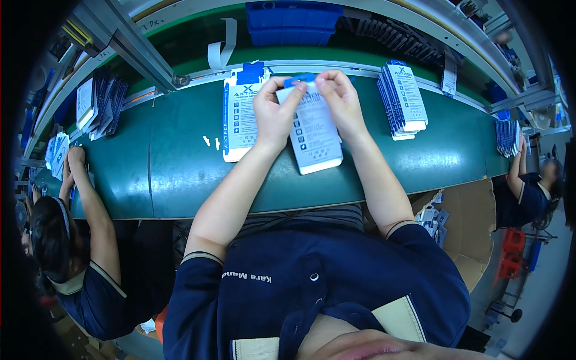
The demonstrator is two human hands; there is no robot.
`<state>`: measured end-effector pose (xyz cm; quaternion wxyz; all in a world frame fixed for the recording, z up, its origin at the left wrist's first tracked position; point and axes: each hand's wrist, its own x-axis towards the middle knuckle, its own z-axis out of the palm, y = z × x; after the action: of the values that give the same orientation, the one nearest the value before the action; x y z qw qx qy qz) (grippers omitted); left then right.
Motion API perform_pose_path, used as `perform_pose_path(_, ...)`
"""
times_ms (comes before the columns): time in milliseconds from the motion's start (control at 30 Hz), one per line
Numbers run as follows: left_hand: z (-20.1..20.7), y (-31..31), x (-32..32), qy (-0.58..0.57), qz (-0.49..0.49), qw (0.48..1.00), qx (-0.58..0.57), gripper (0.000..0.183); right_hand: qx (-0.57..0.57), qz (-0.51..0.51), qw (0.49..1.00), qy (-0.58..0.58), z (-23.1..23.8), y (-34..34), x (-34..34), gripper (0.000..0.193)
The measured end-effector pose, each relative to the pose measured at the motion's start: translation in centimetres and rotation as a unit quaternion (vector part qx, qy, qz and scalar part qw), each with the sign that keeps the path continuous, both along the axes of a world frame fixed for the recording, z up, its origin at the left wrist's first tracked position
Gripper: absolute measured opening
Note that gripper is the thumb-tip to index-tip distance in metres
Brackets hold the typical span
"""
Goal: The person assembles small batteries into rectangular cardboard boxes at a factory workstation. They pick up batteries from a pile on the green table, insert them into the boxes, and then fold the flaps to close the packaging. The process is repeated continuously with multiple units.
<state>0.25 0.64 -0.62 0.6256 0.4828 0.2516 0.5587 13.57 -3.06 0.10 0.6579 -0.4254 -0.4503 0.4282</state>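
Note:
Both my hands hold a flat white and blue retail box (315,135) above the green table. My left hand (273,117) pinches its top left side, with the thumb on the front near the blue upper flap. My right hand (341,105) grips the top right corner, its thumb and fingers closed at the flap. The box leans slightly, its lower end toward me. Just left of it lies a stack of similar boxes (239,129), partly hidden by my left hand and forearm. Two small white pieces (207,141) rest beside that stack.
A tall pile of packed boxes (405,99) stands on the right of the green table (186,162). A blue bin (294,24) sits at the back, behind a metal rail. Co-workers sit left (78,240) and far right. An open cardboard carton (471,225) stands below the table's right edge.

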Motion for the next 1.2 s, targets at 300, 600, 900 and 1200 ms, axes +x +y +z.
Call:
perform_pose_path(300,1.7,0.1,-0.5,0.006,0.075,0.997,-0.020,0.033,-0.029,0.077,0.995,-0.052,1.0,-0.4,-0.2,0.056)
perform_pose_path(600,0.1,1.2,-0.4,0.034,0.063,0.997,0.040,0.028,-0.008,0.054,0.994,-0.099,0.4,-0.2,-0.3,0.052)
perform_pose_path(900,0.4,0.3,-0.4,0.025,0.010,0.998,0.062,0.013,0.028,0.013,0.996,-0.089,-0.2,-0.3,-0.9,0.033)
perform_pose_path(1200,-0.7,0.5,-0.1,0.078,0.012,0.992,0.096,0.009,-0.028,0.015,0.994,-0.101,0.4,-0.6,-0.4,0.010)
